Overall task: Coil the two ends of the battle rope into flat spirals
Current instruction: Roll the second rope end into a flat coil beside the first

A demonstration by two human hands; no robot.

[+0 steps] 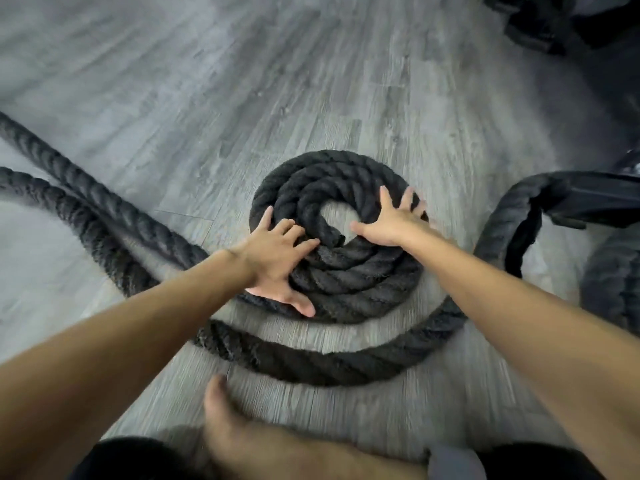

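A thick black battle rope lies on the grey wood floor, one end wound into a flat spiral (pixel 332 181) of about three turns with a small bare gap at its centre. My left hand (pixel 277 258) presses flat on the spiral's left side, fingers spread over the turns. My right hand (pixel 391 220) presses flat on its right side, fingers spread too. A loose outer loop of rope (pixel 311 362) curves around the near side of the spiral, apart from it. Two straight runs of rope (pixel 86 209) lead away to the upper left.
My bare foot (pixel 235 431) rests on the floor just in front of the loose loop. More black rope and a dark strap (pixel 519 216) lie to the right. Dark gym equipment (pixel 540 22) stands at the top right.
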